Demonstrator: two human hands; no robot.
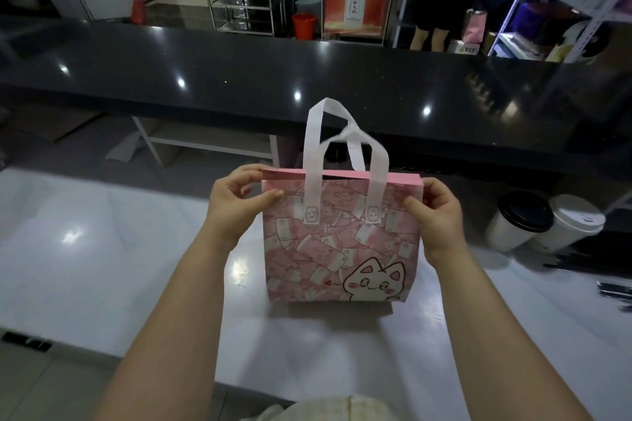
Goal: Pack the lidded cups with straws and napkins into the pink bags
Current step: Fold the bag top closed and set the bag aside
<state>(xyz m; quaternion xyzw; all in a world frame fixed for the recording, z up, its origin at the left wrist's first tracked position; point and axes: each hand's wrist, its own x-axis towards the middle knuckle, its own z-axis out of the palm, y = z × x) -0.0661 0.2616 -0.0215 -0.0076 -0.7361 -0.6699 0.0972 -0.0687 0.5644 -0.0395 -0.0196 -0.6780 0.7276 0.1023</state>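
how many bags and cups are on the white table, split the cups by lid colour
pink bag: 1
cup with black lid: 1
cup with white lid: 1
total: 3
The dark sticks at the right edge are too blurred to count, so they are left out.

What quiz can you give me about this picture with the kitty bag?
1. True or false: the left hand and right hand both pinch the top edge of the pink fabric bag with a cartoon cat and white handles.
2. Where is the white paper cup with the black lid? A) inside the bag B) outside it, to its right C) in a hand
3. Fill in: ___ cups with lids are in view.
Key: 1 true; 2 B; 3 two, counting the white paper cup with the white lid.
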